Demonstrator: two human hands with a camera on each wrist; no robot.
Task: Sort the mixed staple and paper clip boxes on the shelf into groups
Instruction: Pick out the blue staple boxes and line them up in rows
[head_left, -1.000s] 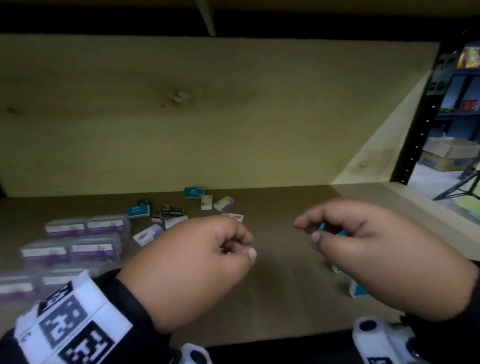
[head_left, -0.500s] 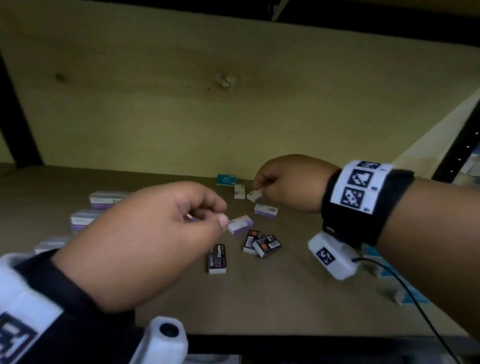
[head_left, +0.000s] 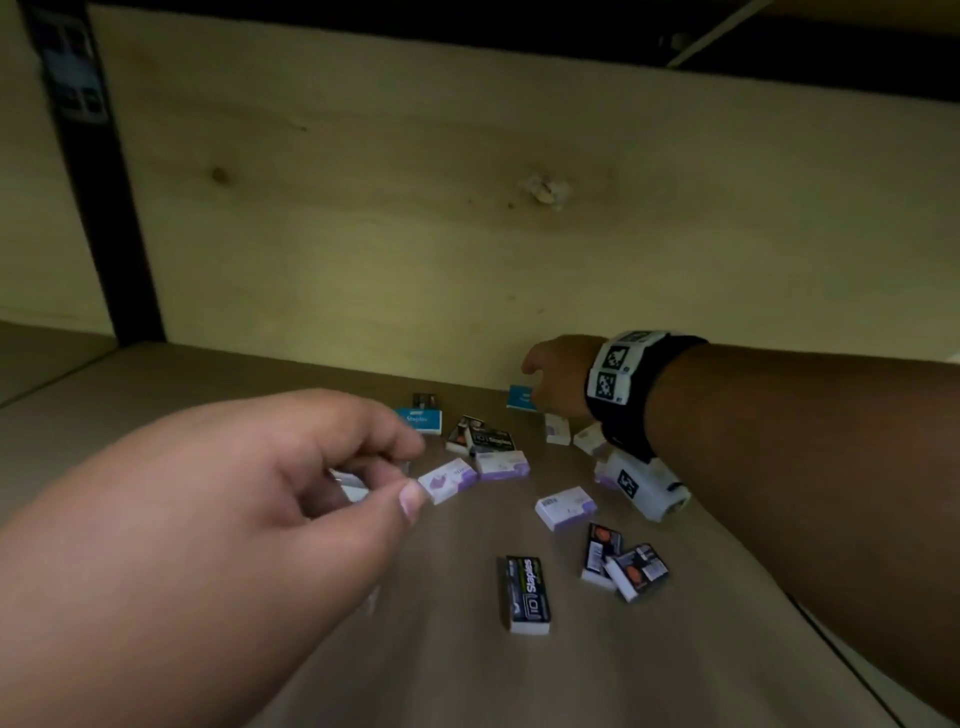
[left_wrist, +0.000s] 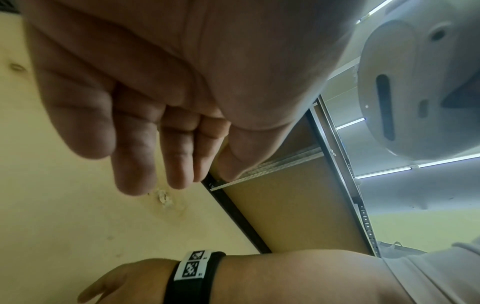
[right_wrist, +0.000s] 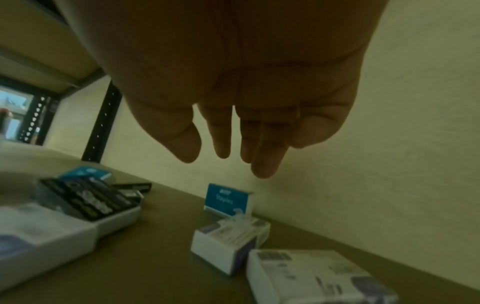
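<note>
Small boxes lie scattered on the brown shelf (head_left: 675, 649). A blue staples box (head_left: 521, 399) (right_wrist: 227, 200) stands by the back wall. My right hand (head_left: 540, 374) (right_wrist: 226, 162) hovers just above it with fingers straight, touching nothing. A second blue box (head_left: 422, 420) lies further left. Purple-and-white boxes (head_left: 502, 464) (head_left: 565, 507) sit mid-shelf, and two more (right_wrist: 228, 236) lie under my right wrist. A long black staples box (head_left: 528, 594) and two small black ones (head_left: 636, 570) lie nearer. My left hand (head_left: 410, 478) (left_wrist: 182, 181) floats in front with loosely curled fingers, holding nothing.
A pale wooden panel (head_left: 467, 234) closes the back of the shelf. A black upright post (head_left: 88, 182) stands at the left. Another shelf board runs overhead. More black boxes (head_left: 480, 435) are piled behind the purple ones.
My right hand has reached further back, from the white boxes to above the blue box at the wall. The view has moved in closer. My left hand still hovers, holding nothing.
</note>
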